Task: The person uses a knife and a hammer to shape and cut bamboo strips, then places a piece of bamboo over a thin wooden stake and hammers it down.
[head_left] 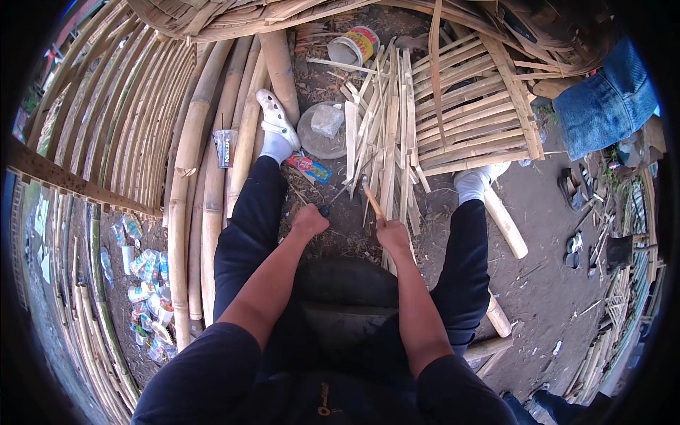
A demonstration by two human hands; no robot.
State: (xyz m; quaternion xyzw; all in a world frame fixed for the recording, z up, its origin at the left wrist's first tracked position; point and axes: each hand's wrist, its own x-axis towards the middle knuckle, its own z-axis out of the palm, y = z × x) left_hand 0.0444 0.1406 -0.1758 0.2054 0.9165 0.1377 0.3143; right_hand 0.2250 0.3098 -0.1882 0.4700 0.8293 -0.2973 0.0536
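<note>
The left hand (309, 221) is clenched around a dark-handled tool (338, 195), its thin blade pointing forward. The right hand (392, 232) grasps a wooden-handled hammer (371, 197). Both tools meet above a pile of split bamboo strips (386, 134) on the dirt ground (538, 276), between the white shoes (276, 119).

Two hands, the left hand (309, 221) and right hand (394, 234); beyond the fingers, two white shoes (276, 119), one tin can (354, 45), one plastic cup (224, 147).
</note>
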